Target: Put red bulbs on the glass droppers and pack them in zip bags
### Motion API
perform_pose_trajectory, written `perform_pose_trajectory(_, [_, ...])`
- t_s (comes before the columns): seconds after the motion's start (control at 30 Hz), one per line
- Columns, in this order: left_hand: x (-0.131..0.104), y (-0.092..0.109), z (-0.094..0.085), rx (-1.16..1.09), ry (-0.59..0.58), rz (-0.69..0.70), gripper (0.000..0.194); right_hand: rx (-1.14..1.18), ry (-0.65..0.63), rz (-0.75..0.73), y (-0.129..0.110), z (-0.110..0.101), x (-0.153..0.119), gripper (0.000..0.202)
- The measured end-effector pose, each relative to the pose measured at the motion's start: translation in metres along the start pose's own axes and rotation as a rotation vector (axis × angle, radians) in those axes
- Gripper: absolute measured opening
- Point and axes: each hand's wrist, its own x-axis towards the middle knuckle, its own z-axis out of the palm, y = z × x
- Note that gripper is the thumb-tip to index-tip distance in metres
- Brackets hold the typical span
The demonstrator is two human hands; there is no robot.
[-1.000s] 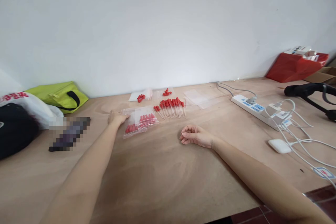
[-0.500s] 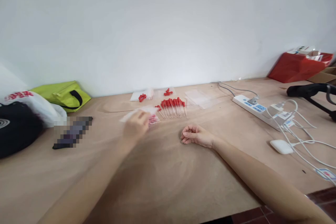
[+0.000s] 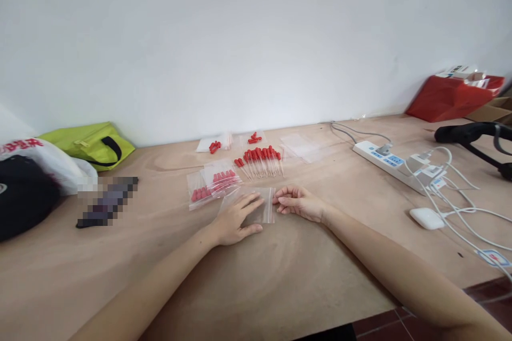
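Note:
My left hand [image 3: 239, 219] lies palm down with spread fingers on a clear zip-lock bag [image 3: 269, 213]. At the bag's zip edge is my right hand [image 3: 298, 203], its fingers curled in towards the thumb; whatever they may hold is hidden. Two clear bags [image 3: 196, 180] with red-ended pieces inside overlap to the left of my left hand. Beyond my hands lies a row of thin, pale-stemmed sticks with red bulb-like ends [image 3: 262, 155], which look like droppers. Small red pieces [image 3: 215, 146] and more red pieces [image 3: 254, 138] lie on bags near the wall.
Flat clear bags [image 3: 302, 146] lie behind the row. On the right are a white power strip [image 3: 376, 155] with tangled cables, a white charger case [image 3: 428, 218], a black stand [image 3: 464, 136] and a red bag [image 3: 448, 98]. A phone [image 3: 108, 202] and a green bag [image 3: 86, 141] are at left.
My left hand has moved right and nearer, from over the filled bags onto a clear bag now in front of my right hand. The two filled bags are uncovered. My right hand has barely moved.

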Motion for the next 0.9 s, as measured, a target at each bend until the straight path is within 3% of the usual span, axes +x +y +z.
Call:
perform_pose_trajectory(0.23, [0.003,0.014,0.021,-0.055,0.083,-0.13,0.051,0.041,0.081,0.012,0.001,0.014,0.001,0.044])
perform_pose_trajectory(0.4, [0.006,0.019,0.023,-0.058,0.112,-0.174,0.052,-0.19,0.15,0.069,0.007,0.027,0.002,0.033])
perform_pose_trajectory(0.57, [0.005,0.02,0.023,-0.061,0.115,-0.191,0.054,-0.666,0.176,-0.171,0.01,0.033,0.001,0.012])
perform_pose_trajectory(0.63, [0.004,0.019,0.022,-0.061,0.126,-0.199,0.054,-0.817,0.219,-0.276,0.01,0.032,0.001,0.014])
perform_pose_trajectory(0.77, [0.0,0.012,0.019,-0.061,0.17,-0.233,0.047,-0.832,0.299,-0.309,0.01,0.021,0.005,0.021])
perform_pose_trajectory(0.9, [-0.003,0.006,0.017,-0.074,0.167,-0.26,0.044,-0.764,0.258,-0.351,0.01,0.014,0.004,0.024])
